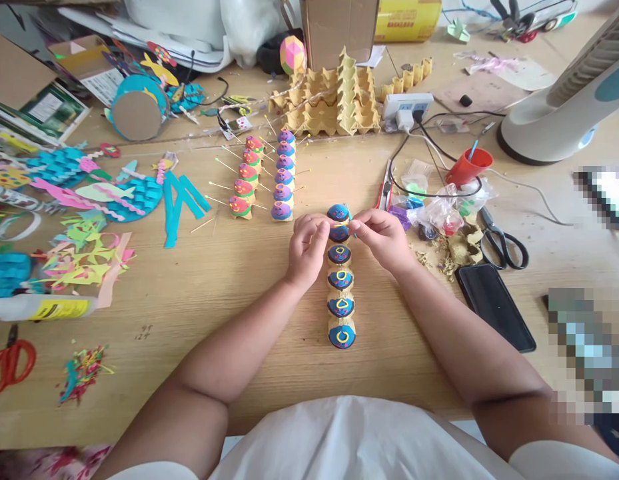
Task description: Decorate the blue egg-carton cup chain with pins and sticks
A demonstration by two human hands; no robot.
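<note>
A row of egg-carton cups [340, 279] topped with blue clay runs toward me on the table. Several cups carry a yellow ring and small red bits on the blue. Over the far end of the row, my left hand [309, 248] is closed, its fingertips at a thin yellow clay strand [339, 225]. Opposite it, my right hand [385, 239] pinches a thin blue stick [350, 212], close to the strand's other end. The farthest blue cup [338, 212] shows just beyond my fingertips, and the cup under the strand is partly covered.
Pink-and-green cups [247, 172] and purple cups [284, 175] with pins stand in two rows at left. Egg cartons [329, 100] lie behind. At right are black scissors [504, 243], a phone [496, 307], a red cup [469, 167], clay bags [442, 212] and a cutter [386, 187].
</note>
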